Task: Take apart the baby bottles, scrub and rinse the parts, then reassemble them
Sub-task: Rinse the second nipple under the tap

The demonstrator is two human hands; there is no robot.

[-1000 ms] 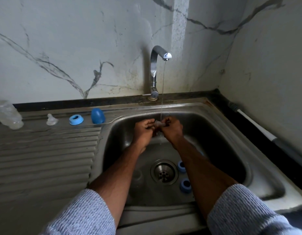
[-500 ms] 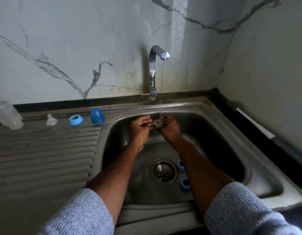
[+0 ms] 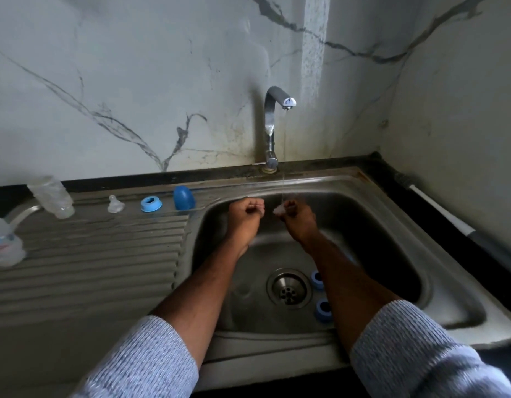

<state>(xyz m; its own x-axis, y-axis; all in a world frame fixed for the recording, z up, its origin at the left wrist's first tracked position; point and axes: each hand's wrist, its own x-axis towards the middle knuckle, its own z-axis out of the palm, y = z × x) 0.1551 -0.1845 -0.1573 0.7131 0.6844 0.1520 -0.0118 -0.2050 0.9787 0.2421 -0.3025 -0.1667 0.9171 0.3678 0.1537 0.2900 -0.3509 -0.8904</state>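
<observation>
- Clear silicone teat (image 3: 279,209) is pinched in right hand (image 3: 298,222), held right under the thin stream from tap (image 3: 277,122), likely so rinse water runs over it.
- Left hand (image 3: 245,218) is just left of it, fingers curled into a loose fist, nothing visible in it; small gap between the two hands, not touching.
- Both hands hover over far side of steel sink (image 3: 438,254), so drips fall into the basin.
- Two blue collar rings (image 3: 317,280) (image 3: 323,309) lie on basin floor just right of drain (image 3: 288,288), probably waiting for their rinse.
- Drainboard (image 3: 84,268) on left holds apparently done parts in a row along far edge: clear bottle (image 3: 51,200), second teat (image 3: 115,205), blue ring (image 3: 151,204), blue cap (image 3: 184,197).
- Another clear bottle (image 3: 3,244) sits at far left edge, partly cut off.
- Open room: ribbed near part of drainboard is free for setting parts down.
- White-handled brush (image 3: 438,208) lies along right counter, well apart from hands.
- Basin rim sits between sink and drainboard; a lift over it is needed.
</observation>
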